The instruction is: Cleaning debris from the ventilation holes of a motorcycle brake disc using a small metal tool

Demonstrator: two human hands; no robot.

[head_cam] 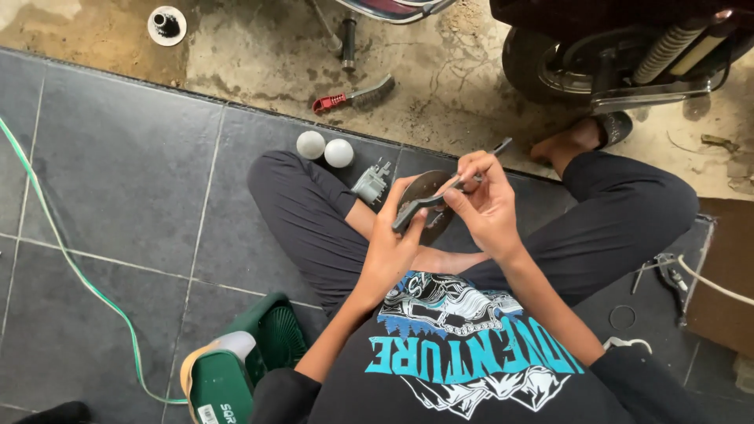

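I sit cross-legged on dark grey floor tiles. My left hand (pixel 395 235) grips a round dark metal disc (pixel 428 196) with a grey bracket-like piece across its face. My right hand (pixel 483 200) pinches a thin dark tool (pixel 485 159) whose tip points up and to the right, pressed against the disc. Both hands are close together above my lap. A small grey mechanical part (pixel 371 184) lies on the tile just left of the disc, beside my knee.
Two white balls (pixel 324 148) rest at the tile edge. A red-handled wire brush (pixel 353 96) lies on the concrete beyond. A motorcycle wheel (pixel 585 67) stands at top right. Pliers (pixel 667 275) lie at right. A green fan (pixel 243 353) and green hose (pixel 71 259) are at left.
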